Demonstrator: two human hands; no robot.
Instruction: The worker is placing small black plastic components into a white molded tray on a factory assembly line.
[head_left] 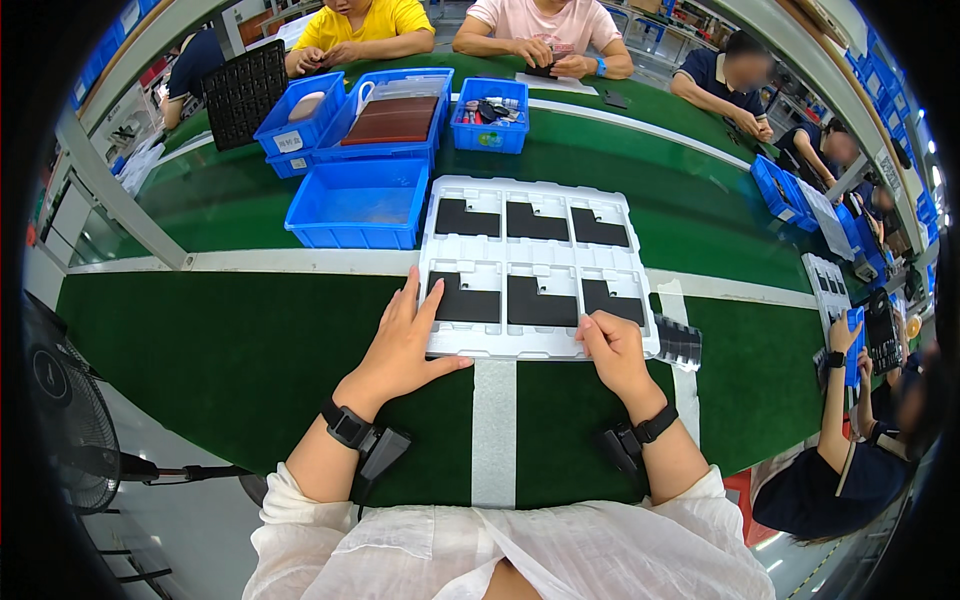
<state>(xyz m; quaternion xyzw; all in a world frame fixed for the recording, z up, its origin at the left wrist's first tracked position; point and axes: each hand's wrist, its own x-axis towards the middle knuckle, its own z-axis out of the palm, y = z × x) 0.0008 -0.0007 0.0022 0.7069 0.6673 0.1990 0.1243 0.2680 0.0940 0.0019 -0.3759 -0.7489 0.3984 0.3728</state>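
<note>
A white plastic tray lies flat before me on the green table. Each of its several compartments holds a flat black L-shaped piece. My left hand rests on the tray's left edge, fingers spread and thumb along the near rim. Over the near right part of the tray is my right hand, its fingers curled and fingertips together beside the black piece in the near right compartment. Whatever those fingertips grip, if anything, is hidden.
An open blue bin stands just beyond the tray's left side. Farther back are a blue bin with a brown flat item and a blue bin of small tools. A dark ribbed strip sits right of the tray. Other people work around the table.
</note>
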